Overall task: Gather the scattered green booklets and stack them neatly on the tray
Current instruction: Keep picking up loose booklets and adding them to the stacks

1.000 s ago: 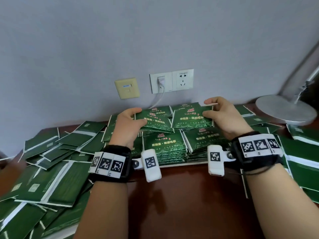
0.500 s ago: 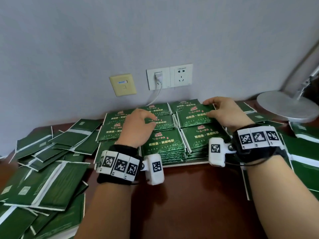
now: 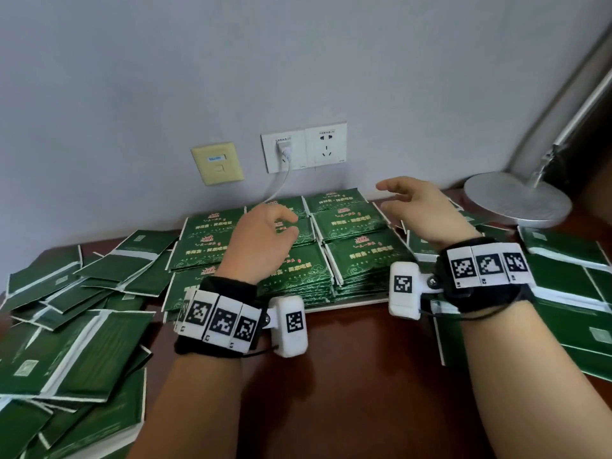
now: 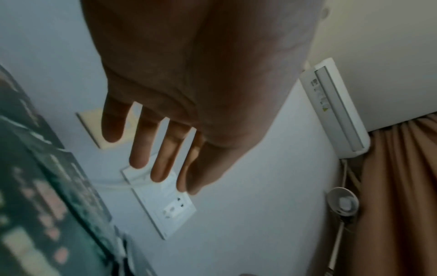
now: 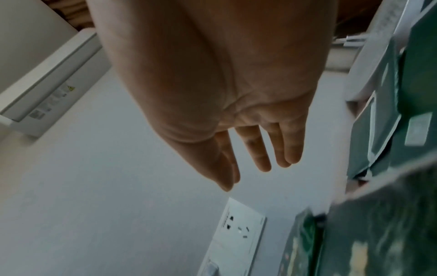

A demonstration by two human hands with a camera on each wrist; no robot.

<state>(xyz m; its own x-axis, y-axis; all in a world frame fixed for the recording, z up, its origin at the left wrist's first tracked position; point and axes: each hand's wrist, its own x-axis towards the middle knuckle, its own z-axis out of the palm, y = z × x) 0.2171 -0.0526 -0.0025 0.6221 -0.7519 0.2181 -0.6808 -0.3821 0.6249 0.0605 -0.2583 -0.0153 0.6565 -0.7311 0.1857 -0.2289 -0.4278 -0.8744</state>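
Observation:
Green booklets with gold print lie in neat stacks [image 3: 364,256] on a white tray [image 3: 357,303] against the wall. My left hand [image 3: 281,223] hovers just above the middle stacks, fingers loosely bent and holding nothing. My right hand [image 3: 394,197] floats over the stacks' far right corner, fingers relaxed and spread, also without a booklet. The left wrist view shows the left hand [image 4: 163,158] with straight fingers before the wall and blurred booklets [image 4: 47,205] at the left. In the right wrist view the right hand [image 5: 260,162] is just as bare, with booklets [image 5: 378,233] at the right.
Loose green booklets lie heaped on the left of the dark wooden table [image 3: 66,326] and on the right [image 3: 579,286]. A round metal lamp base [image 3: 516,200] stands at the back right. Wall sockets [image 3: 304,147] with a plugged white cable sit behind the tray.
A second ago each hand held a booklet over the back stacks. They set them down, and both hands have now let go and lifted off.

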